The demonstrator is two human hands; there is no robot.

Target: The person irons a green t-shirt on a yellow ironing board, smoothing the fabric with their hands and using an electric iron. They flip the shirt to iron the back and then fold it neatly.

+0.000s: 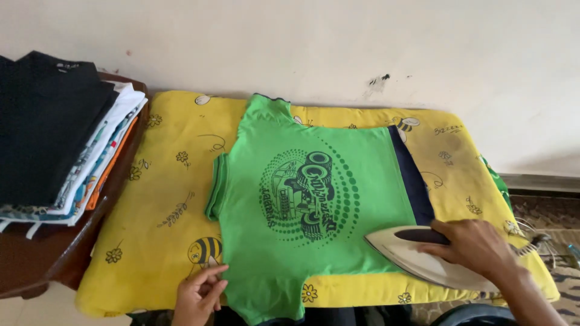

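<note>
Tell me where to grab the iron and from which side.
Grip the iron by its dark handle along the top, coming from above at the blunt rear end, as the right hand does. Its pointed tip faces left over the green shirt, soleplate flat down, so only the handle is safe to hold.

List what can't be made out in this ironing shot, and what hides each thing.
- Iron handle, head view: covered by the right hand.
- Green T-shirt near sleeve: cut off by the bottom edge, beside the left hand.
- Stack of folded clothes: lower pieces hidden under the black top one; the left edge crops it.
- Iron's cord: runs out of sight past the yellow pad.
</note>
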